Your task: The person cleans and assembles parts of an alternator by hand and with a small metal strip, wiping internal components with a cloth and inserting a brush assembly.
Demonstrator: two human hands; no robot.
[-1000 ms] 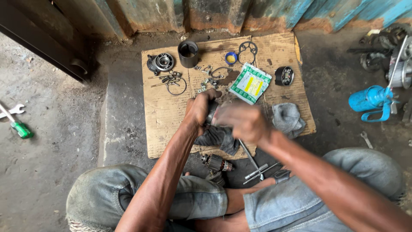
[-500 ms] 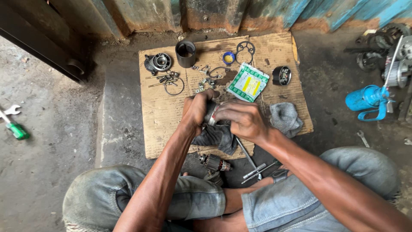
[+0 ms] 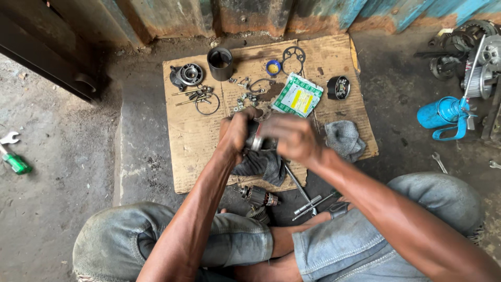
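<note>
My left hand point(image 3: 237, 131) and my right hand point(image 3: 292, 138) meet over a sheet of cardboard point(image 3: 193, 136), both closed around a small metal cylindrical part point(image 3: 255, 140). A dark rag point(image 3: 261, 163) hangs just under the part; which hand grips it I cannot tell. Below my hands, near my crossed legs, lies a motor armature point(image 3: 258, 197) with copper windings. Long bolts and a socket tool point(image 3: 305, 201) lie beside it.
On the cardboard: a black cylindrical housing point(image 3: 220, 63), a round end cover point(image 3: 187, 75), a wire ring point(image 3: 207, 103), a blue cap point(image 3: 273, 67), a gasket point(image 3: 294, 56), a green-and-white packet point(image 3: 297, 96), a black brush holder point(image 3: 338, 87), a grey cloth point(image 3: 343, 139). A blue can point(image 3: 443, 112) stands right, a green-handled screwdriver point(image 3: 15, 162) left.
My hands have shifted slightly on the metal part, turning it, while staying in the same place over the cardboard. Nothing else has moved.
</note>
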